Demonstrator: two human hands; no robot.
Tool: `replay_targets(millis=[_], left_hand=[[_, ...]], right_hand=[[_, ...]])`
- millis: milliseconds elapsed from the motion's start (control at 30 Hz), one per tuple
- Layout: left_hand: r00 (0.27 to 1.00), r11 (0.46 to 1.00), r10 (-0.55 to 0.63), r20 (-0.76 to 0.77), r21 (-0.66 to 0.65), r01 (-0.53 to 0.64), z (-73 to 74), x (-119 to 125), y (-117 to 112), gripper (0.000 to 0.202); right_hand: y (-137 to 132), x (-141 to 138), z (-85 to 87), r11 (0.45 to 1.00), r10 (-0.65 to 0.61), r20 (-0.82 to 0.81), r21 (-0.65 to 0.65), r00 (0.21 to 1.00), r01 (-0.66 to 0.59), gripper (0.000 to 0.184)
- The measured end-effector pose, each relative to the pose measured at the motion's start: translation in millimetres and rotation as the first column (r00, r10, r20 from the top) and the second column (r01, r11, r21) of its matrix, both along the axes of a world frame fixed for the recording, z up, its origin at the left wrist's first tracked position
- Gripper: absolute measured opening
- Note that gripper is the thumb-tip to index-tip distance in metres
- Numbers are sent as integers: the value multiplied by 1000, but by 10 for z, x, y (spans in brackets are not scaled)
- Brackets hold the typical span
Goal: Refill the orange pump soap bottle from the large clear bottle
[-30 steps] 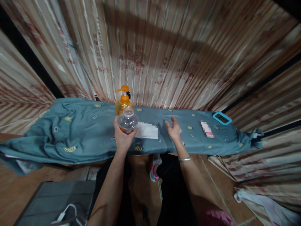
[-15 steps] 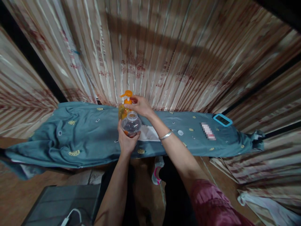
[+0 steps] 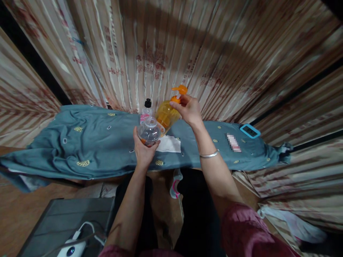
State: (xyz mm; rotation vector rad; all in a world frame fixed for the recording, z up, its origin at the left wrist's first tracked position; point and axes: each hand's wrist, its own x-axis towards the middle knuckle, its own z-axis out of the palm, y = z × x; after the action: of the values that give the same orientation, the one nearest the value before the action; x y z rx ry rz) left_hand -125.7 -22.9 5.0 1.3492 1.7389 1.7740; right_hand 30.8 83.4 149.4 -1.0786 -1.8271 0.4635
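My left hand (image 3: 143, 152) is wrapped around a small clear plastic bottle (image 3: 149, 131) with an open neck, held upright over the front of the table. My right hand (image 3: 189, 109) grips the neck of an orange pump bottle (image 3: 166, 114), lifted off the table and tilted to the right, its base close to the clear bottle. A small clear bottle with a black cap (image 3: 146, 110) stands on the cloth just behind them. A white paper towel (image 3: 169, 144) lies on the cloth under my hands.
A teal patterned cloth (image 3: 88, 142) covers the narrow table. A blue-framed digital device (image 3: 249, 131) lies at the right end. Striped curtains (image 3: 187, 53) hang close behind. A grey case with a white cable (image 3: 66, 228) sits at lower left, a white bag (image 3: 294, 225) at lower right.
My right hand left the cloth, took the orange pump bottle by its neck and lifted it up and to the right, uncovering the black-capped bottle. My left hand stayed on the clear bottle.
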Motion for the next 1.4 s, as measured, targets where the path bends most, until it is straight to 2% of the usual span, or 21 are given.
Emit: replay_targets(millis=[233,300,400,467,500,533,600,667,767,867,1033,1133,1267,1400], left_hand=[[998,996,14,-56,94,-9,-26,-78,-40,120],[994,989,43,-105,143,-28,49,-132,-141,119],[973,964,111,-204,258,-56,252,-131,-346,116],[959,946,93,-268,324,-2,370,-22,-441,110],[955,944,46,-292,326,55,399,67,-455,103],[947,939,-33,-319,315,139,398,172,-439,94],[924,924,-221,-313,237,301,306,402,-314,78],[913,915,-352,-208,130,383,132,608,-93,87],[919,919,-394,-30,7,394,-129,795,273,107],[907,906,-420,42,-32,421,-256,844,502,114],[918,917,-395,21,-46,396,-219,824,566,98],[917,912,-398,13,-106,397,-156,820,550,84],[922,908,-385,31,-164,385,-79,812,516,77],[906,896,-420,47,-138,422,-45,789,475,76]], right_hand=[[-310,497,-113,978,-203,7,44,979,203,29],[-379,569,-156,968,-247,19,42,969,246,29],[-455,637,-204,962,-270,28,41,962,269,29],[-481,662,-224,964,-265,24,37,964,264,30],[-486,670,-232,967,-253,21,31,967,252,30],[-485,675,-242,972,-235,19,24,972,234,31],[-468,678,-270,985,-174,15,7,985,174,30],[-441,673,-316,995,-95,7,-15,995,95,28],[-400,646,-417,999,-1,-38,-43,999,-1,28],[-368,601,-532,998,13,-124,-60,992,-21,31],[-330,535,-662,990,-137,-251,-73,958,122,38],[-330,538,-682,991,-130,-261,-72,956,115,32],[-346,584,-665,997,-13,-266,-79,964,-9,26],[-371,645,-618,973,167,-273,-109,948,-203,21]])
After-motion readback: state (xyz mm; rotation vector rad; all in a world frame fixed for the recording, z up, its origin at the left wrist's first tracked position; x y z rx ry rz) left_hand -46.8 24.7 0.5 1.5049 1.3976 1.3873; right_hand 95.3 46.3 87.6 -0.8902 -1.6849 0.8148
